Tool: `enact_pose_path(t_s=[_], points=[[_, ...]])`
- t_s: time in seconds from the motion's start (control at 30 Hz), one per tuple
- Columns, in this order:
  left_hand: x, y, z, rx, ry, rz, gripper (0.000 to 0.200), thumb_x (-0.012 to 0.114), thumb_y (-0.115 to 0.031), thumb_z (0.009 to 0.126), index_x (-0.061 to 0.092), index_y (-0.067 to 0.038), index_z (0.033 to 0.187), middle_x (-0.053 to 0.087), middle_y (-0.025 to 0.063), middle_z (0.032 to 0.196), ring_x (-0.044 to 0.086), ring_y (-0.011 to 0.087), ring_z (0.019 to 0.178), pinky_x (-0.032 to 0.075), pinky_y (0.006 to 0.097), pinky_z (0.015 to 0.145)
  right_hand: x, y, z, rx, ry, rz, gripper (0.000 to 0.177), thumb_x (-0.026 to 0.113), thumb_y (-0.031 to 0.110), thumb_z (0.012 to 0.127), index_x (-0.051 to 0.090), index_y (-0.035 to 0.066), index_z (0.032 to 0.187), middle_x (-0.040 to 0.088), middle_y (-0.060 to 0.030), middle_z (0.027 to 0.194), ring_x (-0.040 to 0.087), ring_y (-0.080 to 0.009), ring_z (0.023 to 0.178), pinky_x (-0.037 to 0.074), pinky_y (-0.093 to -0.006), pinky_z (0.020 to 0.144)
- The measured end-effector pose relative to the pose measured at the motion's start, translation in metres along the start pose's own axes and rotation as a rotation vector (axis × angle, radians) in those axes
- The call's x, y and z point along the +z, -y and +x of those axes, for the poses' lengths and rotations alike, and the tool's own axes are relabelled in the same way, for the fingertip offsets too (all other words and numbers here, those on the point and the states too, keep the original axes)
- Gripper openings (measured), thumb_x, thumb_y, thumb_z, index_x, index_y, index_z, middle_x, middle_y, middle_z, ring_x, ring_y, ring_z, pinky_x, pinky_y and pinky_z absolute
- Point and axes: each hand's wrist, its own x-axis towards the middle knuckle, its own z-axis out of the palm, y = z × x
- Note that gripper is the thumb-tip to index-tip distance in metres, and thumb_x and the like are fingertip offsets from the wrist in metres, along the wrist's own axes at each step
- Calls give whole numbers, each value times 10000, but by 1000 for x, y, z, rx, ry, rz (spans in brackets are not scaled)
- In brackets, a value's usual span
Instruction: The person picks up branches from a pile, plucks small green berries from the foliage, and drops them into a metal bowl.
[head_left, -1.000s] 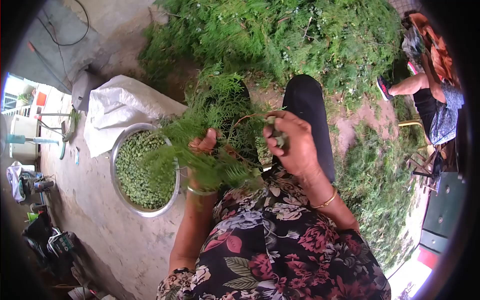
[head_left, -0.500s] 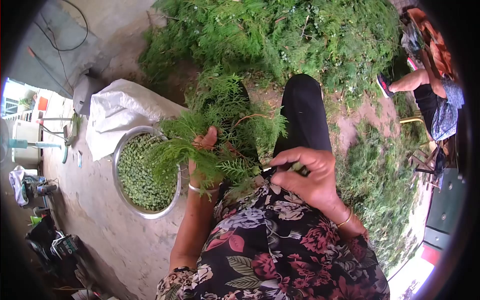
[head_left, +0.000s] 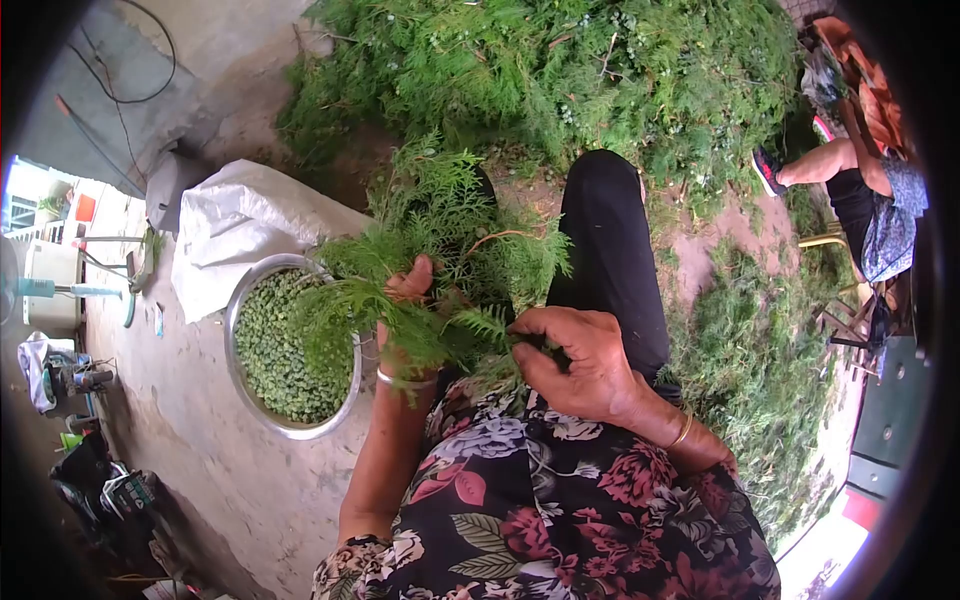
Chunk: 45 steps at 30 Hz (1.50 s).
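— Where's the leafy branch (head_left: 440, 250)?

— Centre of the frame, above the lap. The left hand (head_left: 405, 300) is clenched round its stems, thumb up, fronds spilling to both sides.

— And the other one?

— The right hand (head_left: 580, 365), just right of centre, has its fingers curled and pinched onto the branch's lower fronds.

— What's around it?

— A metal bowl (head_left: 232, 345) of small green kernels (head_left: 275, 355) sits at centre left, a white sack (head_left: 235, 225) touching it above. A heap of cut greenery (head_left: 560, 70) fills the top; another person (head_left: 860, 200) sits upper right.
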Motion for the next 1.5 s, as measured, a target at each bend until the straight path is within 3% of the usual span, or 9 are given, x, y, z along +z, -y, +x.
enact_pose_path(t_s=[0.33,0.5,0.57,0.7,0.9,0.97,1.1,1.13,1.5], points=[[-5,-3,-12,-107,100,-239,291,608,-345,891,599,-78,776,614,82,598,548,160,445,420,274,400,-5,6,-4,-94,119,108,163,702,45,729,624,27,871,643,-86,737,643,-221,618,484,-314,525],[-12,-3,1,-53,131,-32,287,590,-361,902,595,-96,792,619,83,599,531,155,424,394,275,381,-18,23,-1,-148,297,621,165,688,61,766,645,9,916,663,-76,747,656,-181,630,501,-275,544],[-9,-8,-5,-115,213,-90,238,671,-306,842,581,-96,777,595,57,608,587,183,489,496,307,464,-30,21,1,259,361,719,185,602,109,838,640,-27,957,649,-94,739,629,-126,620,474,-228,520],[-5,-10,-18,-82,197,-27,285,607,-387,890,551,-114,835,507,-18,618,464,95,497,354,241,432,-19,3,11,544,82,1164,278,608,187,856,615,-69,966,613,-101,705,497,-83,515,380,-193,441],[-15,-2,-14,-66,298,-253,184,652,-247,866,566,-86,885,585,31,710,564,153,560,460,286,487,9,11,41,478,99,505,92,659,91,817,651,2,795,612,-26,650,551,-79,560,433,-227,491],[-16,-5,-7,52,169,127,183,645,-262,872,564,-99,888,558,17,659,524,137,525,448,270,486,28,4,43,136,163,314,66,691,60,790,656,4,787,641,-23,690,546,-49,550,434,-227,482],[-8,-10,-22,-106,198,-148,244,592,-347,908,559,-105,910,494,-27,626,472,84,532,384,241,475,42,0,36,3,452,29,93,688,67,743,621,9,769,621,-131,678,624,-249,574,462,-335,516],[-10,-10,-21,-107,227,-167,250,584,-354,912,560,-106,904,475,-27,593,467,92,519,391,252,480,45,-2,32,7,474,29,161,662,108,730,547,-1,701,583,-192,663,586,-397,641,452,-457,559],[-22,3,-15,-229,330,-332,283,564,-388,920,574,-107,955,527,3,644,535,141,603,460,319,606,56,10,31,-13,192,88,153,694,91,761,582,-7,795,616,-165,731,611,-327,621,479,-383,556]])
